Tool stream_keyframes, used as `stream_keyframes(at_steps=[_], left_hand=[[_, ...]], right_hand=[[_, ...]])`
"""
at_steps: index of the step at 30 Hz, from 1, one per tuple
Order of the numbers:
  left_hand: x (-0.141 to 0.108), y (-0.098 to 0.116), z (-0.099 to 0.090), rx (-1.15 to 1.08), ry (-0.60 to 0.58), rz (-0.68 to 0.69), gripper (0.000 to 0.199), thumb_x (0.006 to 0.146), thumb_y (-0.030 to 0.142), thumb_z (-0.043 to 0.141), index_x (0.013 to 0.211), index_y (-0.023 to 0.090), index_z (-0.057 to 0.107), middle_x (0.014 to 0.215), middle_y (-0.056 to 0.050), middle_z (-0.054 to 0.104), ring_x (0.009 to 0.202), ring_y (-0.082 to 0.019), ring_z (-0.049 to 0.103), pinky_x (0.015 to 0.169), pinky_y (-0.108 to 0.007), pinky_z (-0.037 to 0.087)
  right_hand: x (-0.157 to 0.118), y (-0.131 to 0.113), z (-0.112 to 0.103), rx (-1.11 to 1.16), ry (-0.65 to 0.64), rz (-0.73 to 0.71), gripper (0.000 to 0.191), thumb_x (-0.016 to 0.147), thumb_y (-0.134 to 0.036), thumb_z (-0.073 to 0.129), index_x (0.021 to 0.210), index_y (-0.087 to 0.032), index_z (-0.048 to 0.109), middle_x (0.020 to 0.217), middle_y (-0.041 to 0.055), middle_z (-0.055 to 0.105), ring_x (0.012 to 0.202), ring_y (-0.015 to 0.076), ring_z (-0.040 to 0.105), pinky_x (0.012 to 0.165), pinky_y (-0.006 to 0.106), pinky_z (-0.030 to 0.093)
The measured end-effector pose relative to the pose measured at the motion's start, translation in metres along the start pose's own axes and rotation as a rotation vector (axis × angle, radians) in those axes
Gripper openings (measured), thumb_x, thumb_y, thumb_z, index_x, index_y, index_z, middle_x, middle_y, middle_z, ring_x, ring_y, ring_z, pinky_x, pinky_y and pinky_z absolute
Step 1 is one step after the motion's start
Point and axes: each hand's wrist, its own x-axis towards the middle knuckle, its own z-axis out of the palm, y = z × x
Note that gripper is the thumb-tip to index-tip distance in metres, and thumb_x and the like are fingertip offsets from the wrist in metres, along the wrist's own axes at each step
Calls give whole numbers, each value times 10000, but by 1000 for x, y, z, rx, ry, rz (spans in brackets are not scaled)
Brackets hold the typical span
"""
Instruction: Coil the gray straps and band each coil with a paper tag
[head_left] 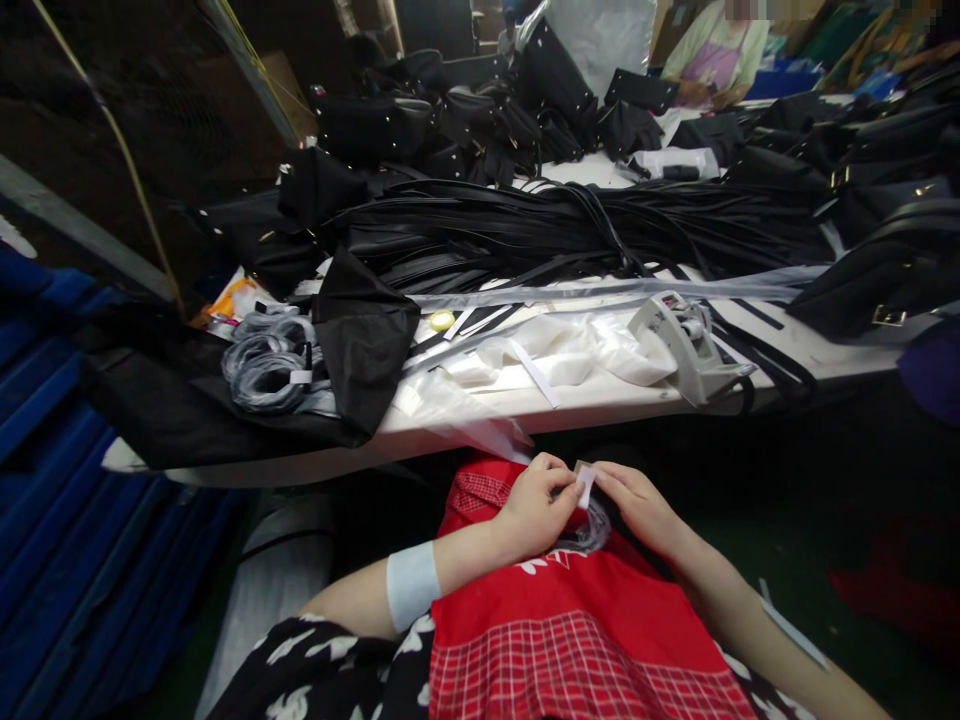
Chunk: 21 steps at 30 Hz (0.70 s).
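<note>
Above my lap, my left hand [536, 505] pinches a small white tag [586, 486] between thumb and fingers. My right hand [637, 500] meets the tag's right edge with its fingertips pressed together. Just below the tag, a coil of clear grey tubing or cord [592, 530] lies against the red apron [600, 590], partly covered by my hands. More grey coils [271, 358], one with a white band, rest on black fabric at the table's left end.
The white table [420, 437] bears a tape dispenser [686, 345], clear plastic bags [570, 350], black straps [480, 230] and black bags [390, 125]. Blue stacked pieces [45, 480] stand at the left. A person [716, 55] is at the far side.
</note>
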Motion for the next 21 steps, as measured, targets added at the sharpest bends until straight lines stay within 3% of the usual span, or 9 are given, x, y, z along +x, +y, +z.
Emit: stream_keyframes(at_steps=[5,9,17,21], left_hand=[[-3,-4,5,-48,92,-28,84,859,253,573,840,180,610,846,-31,603,814,-169,575,767,-301,454],[-6,0,4,-59,117,-65,135,827,273,605,892,191,518,852,-25,608,807,-172,588,752,-299,462],[-5,2,0,-32,20,-69,186,793,301,638,906,195,535,884,-29,630,819,-175,602,748,-295,470],[-2,-7,-1,-112,-188,-200,267,728,350,720,881,174,593,783,-11,640,700,-152,581,624,-262,446]], right_hand=[[-4,-5,-3,-28,-78,-45,342,922,-441,497,891,-167,700,858,51,686,810,207,597,732,286,463],[-4,-10,0,-110,-75,-29,268,873,-400,586,834,-162,704,784,40,687,749,200,606,681,276,471],[-2,-19,-9,-224,-150,-74,201,863,-329,605,780,-182,712,773,33,723,744,199,645,694,280,502],[-5,-26,-10,-479,-117,-126,172,871,-260,580,796,-215,728,775,20,733,723,186,665,660,268,490]])
